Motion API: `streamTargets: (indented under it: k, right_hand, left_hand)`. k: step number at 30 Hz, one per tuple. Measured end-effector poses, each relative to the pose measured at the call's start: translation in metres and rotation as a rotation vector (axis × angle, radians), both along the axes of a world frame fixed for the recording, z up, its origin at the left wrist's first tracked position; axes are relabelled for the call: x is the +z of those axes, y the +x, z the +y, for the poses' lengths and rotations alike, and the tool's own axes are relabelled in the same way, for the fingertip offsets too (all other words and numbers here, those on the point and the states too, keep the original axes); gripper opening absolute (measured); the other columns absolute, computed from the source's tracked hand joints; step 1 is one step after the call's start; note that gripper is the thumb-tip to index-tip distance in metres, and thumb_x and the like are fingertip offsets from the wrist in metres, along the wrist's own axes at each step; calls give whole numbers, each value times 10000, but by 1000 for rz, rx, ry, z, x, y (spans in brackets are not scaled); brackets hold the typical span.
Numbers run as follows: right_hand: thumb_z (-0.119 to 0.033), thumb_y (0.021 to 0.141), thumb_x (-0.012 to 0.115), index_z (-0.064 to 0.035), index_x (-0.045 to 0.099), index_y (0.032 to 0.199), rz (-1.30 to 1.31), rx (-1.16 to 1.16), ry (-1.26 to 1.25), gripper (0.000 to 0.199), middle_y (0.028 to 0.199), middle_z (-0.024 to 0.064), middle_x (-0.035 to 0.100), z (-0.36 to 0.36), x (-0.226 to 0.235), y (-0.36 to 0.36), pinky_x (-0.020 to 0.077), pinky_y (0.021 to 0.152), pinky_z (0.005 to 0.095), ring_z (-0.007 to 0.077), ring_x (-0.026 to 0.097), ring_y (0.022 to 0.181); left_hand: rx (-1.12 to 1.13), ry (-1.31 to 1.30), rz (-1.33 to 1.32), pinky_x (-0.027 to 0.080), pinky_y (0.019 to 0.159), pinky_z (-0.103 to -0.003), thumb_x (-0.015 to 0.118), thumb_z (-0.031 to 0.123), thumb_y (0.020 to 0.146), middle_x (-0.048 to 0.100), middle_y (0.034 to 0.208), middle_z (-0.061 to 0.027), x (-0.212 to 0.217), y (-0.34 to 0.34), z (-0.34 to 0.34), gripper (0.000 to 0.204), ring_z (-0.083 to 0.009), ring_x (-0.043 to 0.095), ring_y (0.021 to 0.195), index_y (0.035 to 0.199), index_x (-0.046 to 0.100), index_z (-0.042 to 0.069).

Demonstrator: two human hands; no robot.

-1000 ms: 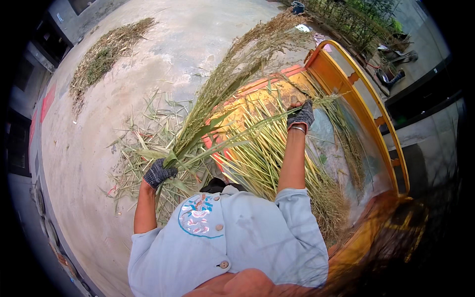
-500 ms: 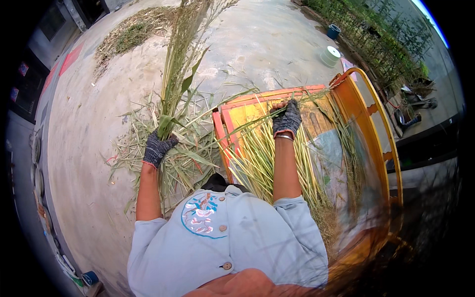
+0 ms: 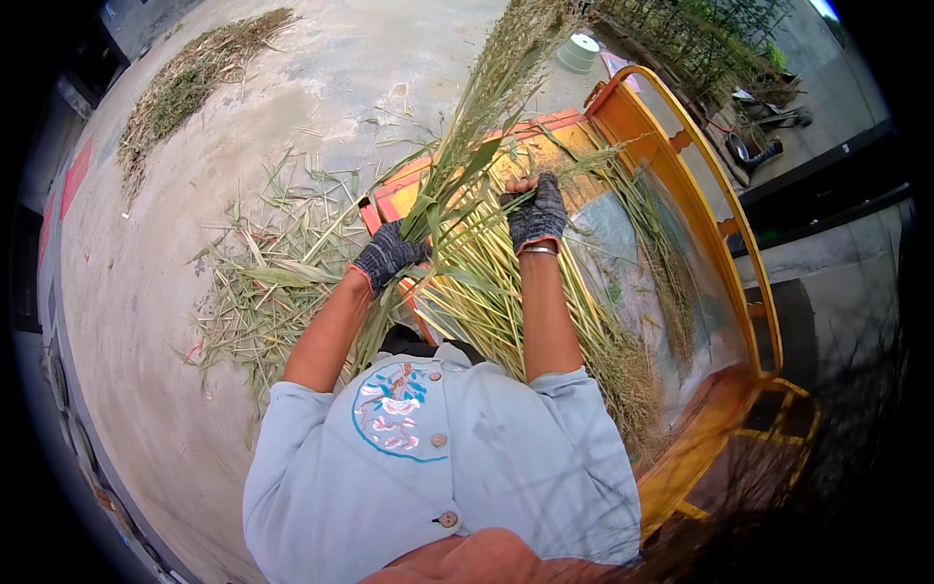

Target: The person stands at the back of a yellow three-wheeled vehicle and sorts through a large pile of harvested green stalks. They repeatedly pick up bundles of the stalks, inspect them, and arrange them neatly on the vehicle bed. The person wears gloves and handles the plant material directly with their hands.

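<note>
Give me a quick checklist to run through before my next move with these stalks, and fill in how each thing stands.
1. Left grip: left hand closed around the seeded bundle. Ok.
2. Right grip: right hand closed on what looks like a thin stalk. Ok.
3. Knitted gloves on both hands. Ok.
4. Bundle's lower ends free of the shirt: partly hidden by the left arm. Cannot tell.
5. Laid stalks inside the yellow metal bed. Ok.
6. Floor beside the bed free of leaf litter: it is strewn. Not ok.
</note>
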State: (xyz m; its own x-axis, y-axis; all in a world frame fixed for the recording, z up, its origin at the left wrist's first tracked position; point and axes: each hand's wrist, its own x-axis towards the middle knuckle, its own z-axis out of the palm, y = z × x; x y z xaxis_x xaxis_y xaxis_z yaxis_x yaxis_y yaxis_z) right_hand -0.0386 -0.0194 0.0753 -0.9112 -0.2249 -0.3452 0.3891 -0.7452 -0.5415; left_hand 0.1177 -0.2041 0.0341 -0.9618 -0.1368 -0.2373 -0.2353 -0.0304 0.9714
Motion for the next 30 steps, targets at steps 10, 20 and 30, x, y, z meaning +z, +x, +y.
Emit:
streamTargets:
  k: [10, 20, 30]
  right_hand:
    - [-263, 866, 427, -97, 414, 610, -156, -636, -124, 305, 575, 70, 526, 144, -40, -40, 466, 509, 355, 242, 545, 565]
    - [-298, 904, 426, -116, 393, 585, -320, -1065, -21, 369, 559, 38, 523, 310, -107, 47, 470, 541, 333, 204, 535, 555]
    - [-338, 910, 421, -90, 396, 648, -471, -1137, -117, 361, 596, 58, 522, 312, -157, 84, 504, 550, 332, 205, 542, 574]
  left_hand:
    - [-289, -1052, 14, 451, 713, -434, 590, 167, 698, 591, 889, -217, -30, -12, -27, 290, -375, 567, 823, 967, 576, 61]
    - [152, -325, -259, 477, 578, -322, 683, 101, 687, 623, 751, -87, -111, 31, -110, 295, -213, 574, 619, 947, 573, 13]
    - [-155, 38, -367, 375, 375, -257, 708, 159, 696, 526, 574, -26, -60, -38, 0, 209, -123, 477, 412, 815, 579, 45]
